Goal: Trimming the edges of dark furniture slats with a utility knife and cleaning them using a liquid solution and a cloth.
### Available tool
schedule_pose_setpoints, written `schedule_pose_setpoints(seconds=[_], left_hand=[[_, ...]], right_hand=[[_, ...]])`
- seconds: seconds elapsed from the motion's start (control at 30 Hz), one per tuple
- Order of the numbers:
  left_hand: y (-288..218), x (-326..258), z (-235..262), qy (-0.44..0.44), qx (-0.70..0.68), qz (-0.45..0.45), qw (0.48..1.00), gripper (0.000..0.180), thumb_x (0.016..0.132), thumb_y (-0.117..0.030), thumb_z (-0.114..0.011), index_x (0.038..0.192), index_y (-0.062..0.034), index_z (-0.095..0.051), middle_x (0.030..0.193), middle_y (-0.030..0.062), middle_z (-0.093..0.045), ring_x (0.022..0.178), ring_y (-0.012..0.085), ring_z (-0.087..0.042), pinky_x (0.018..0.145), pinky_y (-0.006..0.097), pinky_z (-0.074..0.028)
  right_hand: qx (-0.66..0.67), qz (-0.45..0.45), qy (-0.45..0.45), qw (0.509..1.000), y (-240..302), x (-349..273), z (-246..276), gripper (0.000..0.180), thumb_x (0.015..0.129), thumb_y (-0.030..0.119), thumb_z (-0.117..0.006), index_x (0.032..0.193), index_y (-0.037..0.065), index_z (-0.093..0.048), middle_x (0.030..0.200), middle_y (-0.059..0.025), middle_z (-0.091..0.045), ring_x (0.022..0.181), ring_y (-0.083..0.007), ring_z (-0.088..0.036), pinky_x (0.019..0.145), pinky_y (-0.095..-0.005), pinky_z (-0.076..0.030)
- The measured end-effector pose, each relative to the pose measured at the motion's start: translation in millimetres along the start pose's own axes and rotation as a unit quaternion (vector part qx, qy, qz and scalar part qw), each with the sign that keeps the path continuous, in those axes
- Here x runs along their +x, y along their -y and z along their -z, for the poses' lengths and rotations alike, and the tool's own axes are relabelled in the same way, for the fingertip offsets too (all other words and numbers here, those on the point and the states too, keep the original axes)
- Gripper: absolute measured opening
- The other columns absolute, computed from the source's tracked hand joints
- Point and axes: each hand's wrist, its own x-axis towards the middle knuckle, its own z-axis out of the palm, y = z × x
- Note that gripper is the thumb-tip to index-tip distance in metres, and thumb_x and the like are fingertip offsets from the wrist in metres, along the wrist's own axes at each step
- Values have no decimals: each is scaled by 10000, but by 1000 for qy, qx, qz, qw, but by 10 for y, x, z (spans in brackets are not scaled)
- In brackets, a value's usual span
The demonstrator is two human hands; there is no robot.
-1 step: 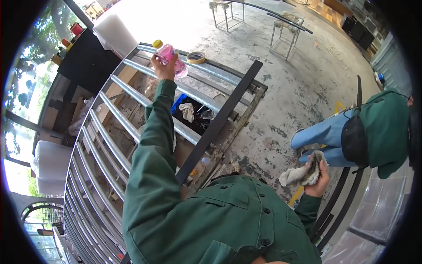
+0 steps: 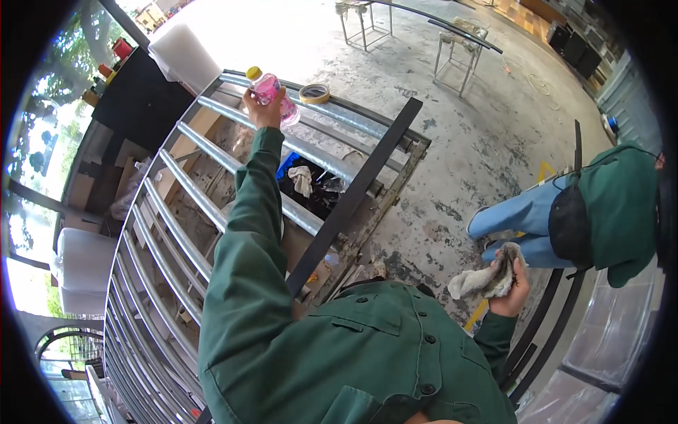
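My left hand (image 2: 263,113), arm stretched forward, is closed round a clear plastic bottle (image 2: 268,87) with pink liquid and a yellow cap. The bottle tilts over the far end of a metal roller conveyor (image 2: 229,162). Just right of it, a roll of tape (image 2: 315,100) lies on the conveyor's far edge. My right hand (image 2: 514,298) grips a dirty grey-white rag (image 2: 484,281) out to the right, beside my body. In front of me a flat black bar (image 2: 360,191) lies diagonally across the ends of the rollers.
Beneath the rollers sits a blue bin (image 2: 286,165) holding a crumpled pale cloth (image 2: 301,181) and dark items. A person in a green top and jeans (image 2: 515,212) stands at right, near long dark bars (image 2: 551,328). Metal stands (image 2: 455,67) carry bars farther off. Plastic-wrapped stacks (image 2: 611,328) are lower right.
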Motion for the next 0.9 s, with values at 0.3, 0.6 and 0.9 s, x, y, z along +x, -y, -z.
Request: schedule_pose_setpoints(seconds=[0.3,0.6,0.9], left_hand=[[691,308,-408,-57,111,57,991,833,539,-273,-831,1214,-35,-404,1119,191,-529,1051,335,-517,909,369,-404],[1318,473,-810,-33,267,-32,963,721,567,-466,-777,1123,-118,-477,1023,88,-573,962,261,-558,828,353,-454],[1780,737,-510,79,362,-250,895,826,594,-525,-694,1213,-41,-440,1181,159,-508,1103,274,-475,940,410,-357]], right_hand=[[-16,20,-61,998,45,237,198,322,897,193,-476,1141,-13,-522,1057,-142,-591,967,-227,-572,785,-336,-477],[-18,43,-119,992,65,230,7,285,864,135,-493,1096,-22,-545,1023,-120,-611,914,-218,-600,795,-334,-492],[60,-12,-104,993,-33,426,-110,234,844,103,-513,1021,-31,-588,935,-95,-624,813,-182,-602,697,-312,-492]])
